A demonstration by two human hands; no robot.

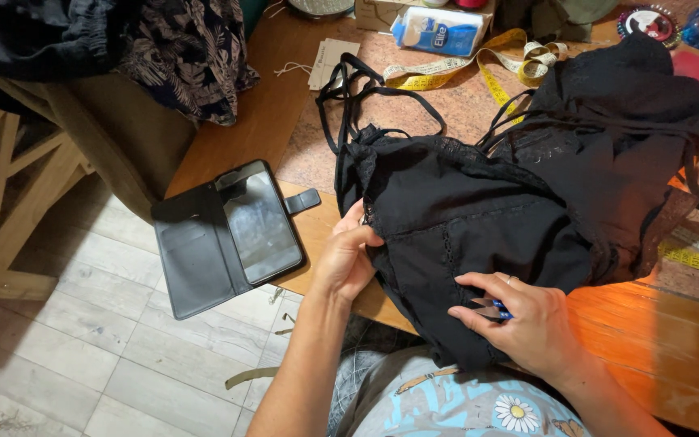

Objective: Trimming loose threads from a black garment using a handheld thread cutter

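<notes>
Black garment (519,202) lies bunched on the wooden table (657,332), straps trailing toward the far edge, its near hem hanging over the table's front edge. Left hand (348,259) closed on the garment's left edge, fingers curled and pinching the fabric at a seam. Right hand (527,324) rests on the lower part of the garment, fingers closed around small snips (489,308) (blue handle, short metal blades pointing left onto the cloth); whether the blades are parted cannot be told. Ring visible on one right finger. Phone in an open black wallet case (232,235) lies at the table's left corner, partly overhanging, just beside the left hand but not touching. Yellow tape measure (479,69) loops across the far side of the table, partly under the garment.
</notes>
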